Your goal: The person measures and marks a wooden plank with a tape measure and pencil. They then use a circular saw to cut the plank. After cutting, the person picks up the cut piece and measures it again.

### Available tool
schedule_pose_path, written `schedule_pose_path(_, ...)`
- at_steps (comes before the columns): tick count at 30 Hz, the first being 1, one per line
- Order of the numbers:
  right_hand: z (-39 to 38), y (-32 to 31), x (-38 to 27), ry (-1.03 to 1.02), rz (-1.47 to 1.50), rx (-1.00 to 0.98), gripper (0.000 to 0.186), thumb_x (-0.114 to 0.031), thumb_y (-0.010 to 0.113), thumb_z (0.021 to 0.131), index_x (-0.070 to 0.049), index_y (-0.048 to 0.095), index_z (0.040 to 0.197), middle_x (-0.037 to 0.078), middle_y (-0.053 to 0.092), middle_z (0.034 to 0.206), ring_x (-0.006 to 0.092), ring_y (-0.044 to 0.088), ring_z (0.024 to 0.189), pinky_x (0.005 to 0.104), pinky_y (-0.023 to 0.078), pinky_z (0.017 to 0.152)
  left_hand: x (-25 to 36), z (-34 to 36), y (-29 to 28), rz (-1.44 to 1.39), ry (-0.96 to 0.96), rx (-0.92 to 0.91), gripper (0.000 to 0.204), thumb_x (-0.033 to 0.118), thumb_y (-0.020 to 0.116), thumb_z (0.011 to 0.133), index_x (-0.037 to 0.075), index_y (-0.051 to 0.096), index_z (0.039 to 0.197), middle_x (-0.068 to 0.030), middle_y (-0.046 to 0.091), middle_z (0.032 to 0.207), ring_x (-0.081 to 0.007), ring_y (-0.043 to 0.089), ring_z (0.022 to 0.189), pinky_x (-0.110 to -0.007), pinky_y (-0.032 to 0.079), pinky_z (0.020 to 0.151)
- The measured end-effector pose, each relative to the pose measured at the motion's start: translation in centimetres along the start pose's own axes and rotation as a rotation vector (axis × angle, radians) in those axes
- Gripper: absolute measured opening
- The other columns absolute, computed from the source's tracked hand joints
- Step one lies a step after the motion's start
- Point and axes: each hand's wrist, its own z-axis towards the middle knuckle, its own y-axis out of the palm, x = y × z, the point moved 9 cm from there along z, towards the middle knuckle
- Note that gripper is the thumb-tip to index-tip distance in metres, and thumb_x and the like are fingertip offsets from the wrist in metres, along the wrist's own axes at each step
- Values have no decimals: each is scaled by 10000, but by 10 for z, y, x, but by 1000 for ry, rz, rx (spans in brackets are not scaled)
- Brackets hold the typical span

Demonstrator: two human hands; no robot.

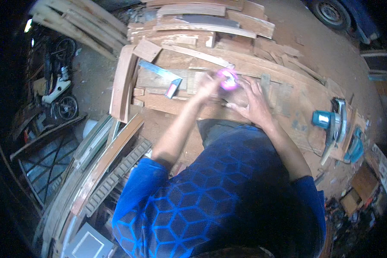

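Above the wooden workbench [284, 101], a small round thing [228, 80] with a bright pink rim and a pale middle is between my hands. Blur hides its exact kind. My left hand [208, 87] is smeared by motion, its fingers closed at the left side of the round thing. My right hand [254, 102] is at its right, fingers curved and apart, the fingertips close to the rim. Whether they touch it I cannot make out. Left of my hands, a try square [161, 76] with a metal blade lies on the boards.
Stacked planks [193, 26] lie beyond the bench. Upright boards [122, 84] stand at its left end. A teal circular saw [331, 120] sits at the right, beside another teal power tool [354, 146]. Long timber strips [103, 167] lean at lower left.
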Motion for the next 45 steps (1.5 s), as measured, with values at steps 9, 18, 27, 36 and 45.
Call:
schedule_pose_path(9,-60,18,40,137,165,-153,572,-330,793,879,0,521,1259,225,518,1233,409,576,1172,461,500,989,-71,-90,119,-634,-310,-337,344,239,582,1060,19,548,1322,-151,670,1159,-226,707,1062,-340,648,862)
schedule_pose_path(18,-124,5,102,558,201,-358,408,-264,742,851,-72,684,1206,178,706,1083,325,689,1004,414,538,906,-106,6,31,-121,13,142,276,321,685,1001,56,689,1079,-14,666,855,-94,607,791,-277,494,677)
schedule_pose_path(27,-153,-15,156,471,-24,-226,412,-250,756,825,-54,693,1181,180,666,1083,363,648,1048,446,529,929,-114,39,38,120,125,222,310,270,668,1001,-20,710,1105,-86,746,976,-146,664,882,-298,529,823)
schedule_pose_path(36,-159,-6,157,453,-38,-161,424,-257,763,828,-61,693,1198,178,652,1055,371,647,1024,449,531,918,-112,27,39,120,169,170,344,249,730,956,-37,731,1147,-103,761,993,-141,687,882,-294,549,838)
schedule_pose_path(45,-156,-12,150,482,-36,-150,405,-243,762,829,-64,683,1183,181,636,1019,371,646,1007,455,533,893,-115,26,41,136,112,159,359,225,749,936,-39,717,1178,-91,758,1005,-129,683,911,-274,545,858)
